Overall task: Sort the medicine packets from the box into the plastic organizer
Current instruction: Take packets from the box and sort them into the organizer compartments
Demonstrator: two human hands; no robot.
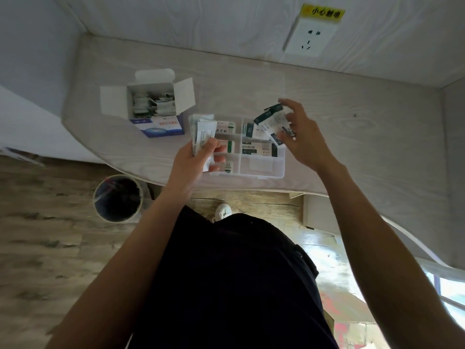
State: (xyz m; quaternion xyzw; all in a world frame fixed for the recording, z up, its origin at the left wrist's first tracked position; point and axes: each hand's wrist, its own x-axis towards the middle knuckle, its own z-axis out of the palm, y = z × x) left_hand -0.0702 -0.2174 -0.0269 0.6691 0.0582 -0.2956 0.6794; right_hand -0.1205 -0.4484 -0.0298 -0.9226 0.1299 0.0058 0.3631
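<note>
The open white-and-blue cardboard box (pixel 148 107) stands on the table's left part, with several packets still inside. The clear plastic organizer (pixel 261 170) lies near the table's front edge, and several of its compartments hold white-and-green packets. My left hand (pixel 193 162) grips a stack of white packets (pixel 203 134) above the organizer's left side. My right hand (pixel 299 132) hovers over the organizer's right compartments with fingers spread. A few green-and-white packets (pixel 270 122) are fanned out at its fingertips, over the upper right compartment; whether the fingers still pinch them is unclear.
A round bin (pixel 117 197) with a dark liner stands on the wooden floor below the table's left front. A wall socket (pixel 310 39) with a yellow label sits on the back wall. The table (pixel 364 127) extends to the right.
</note>
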